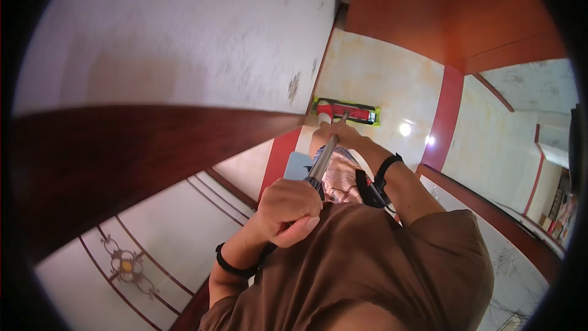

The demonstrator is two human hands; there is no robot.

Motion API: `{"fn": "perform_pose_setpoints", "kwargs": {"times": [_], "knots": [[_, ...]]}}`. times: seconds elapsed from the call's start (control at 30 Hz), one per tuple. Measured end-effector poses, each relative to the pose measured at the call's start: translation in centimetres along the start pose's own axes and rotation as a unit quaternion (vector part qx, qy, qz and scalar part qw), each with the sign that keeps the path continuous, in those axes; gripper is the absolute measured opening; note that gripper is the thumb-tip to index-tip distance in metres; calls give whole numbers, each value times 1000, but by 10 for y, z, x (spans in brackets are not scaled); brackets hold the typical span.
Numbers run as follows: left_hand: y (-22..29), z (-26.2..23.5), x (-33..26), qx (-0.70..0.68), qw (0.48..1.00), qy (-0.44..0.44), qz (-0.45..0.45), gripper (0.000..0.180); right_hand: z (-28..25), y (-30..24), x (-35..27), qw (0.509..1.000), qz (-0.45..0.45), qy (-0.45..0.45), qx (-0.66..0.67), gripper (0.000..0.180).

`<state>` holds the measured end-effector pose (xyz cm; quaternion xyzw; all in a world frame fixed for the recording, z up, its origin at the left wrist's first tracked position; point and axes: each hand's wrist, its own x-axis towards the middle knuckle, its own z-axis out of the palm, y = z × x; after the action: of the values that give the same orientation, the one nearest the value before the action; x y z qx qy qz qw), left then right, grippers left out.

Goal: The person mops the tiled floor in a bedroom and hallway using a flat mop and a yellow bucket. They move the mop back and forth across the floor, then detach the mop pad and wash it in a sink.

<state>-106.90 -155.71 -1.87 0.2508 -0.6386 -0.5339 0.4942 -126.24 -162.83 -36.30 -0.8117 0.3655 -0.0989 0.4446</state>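
Observation:
My left hand (288,211) is closed around the top end of a flat mop's pole, close to my chest. Farther down the same pole, my right hand (342,136) wraps around it with the arm stretched forward. The grey metal pole (324,160) slants away from me toward the floor. At its far end lies the red mop head (358,114), with a bright green edge showing around it, flat on the floor beside the wall's foot. A red and white part (324,111) shows at the head's left. My right hand partly hides the pole's lower stretch.
Pale tiles cover the floor (386,64), crossed by a red strip (446,110). A white wall (202,30) with a dark red wooden band (153,141) stands at left. A reddish-brown wooden panel (441,6) rises ahead. A light-blue flat piece (297,165) shows beyond my left hand.

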Motion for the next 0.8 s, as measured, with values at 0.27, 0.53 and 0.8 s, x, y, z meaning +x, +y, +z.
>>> {"fn": "perform_pose_setpoints", "kwargs": {"times": [0.27,0.53,0.8], "knots": [[1,-5,5,0,999,-38,-7,21,4,4,-1,999,27,21,39,9],[7,7,-8,39,998,-50,6,16,29,11,-16,981,67,113,144,8],[17,34,-48,-9,999,-45,-13,12,59,4,-57,995,-31,82,53,7]]}}
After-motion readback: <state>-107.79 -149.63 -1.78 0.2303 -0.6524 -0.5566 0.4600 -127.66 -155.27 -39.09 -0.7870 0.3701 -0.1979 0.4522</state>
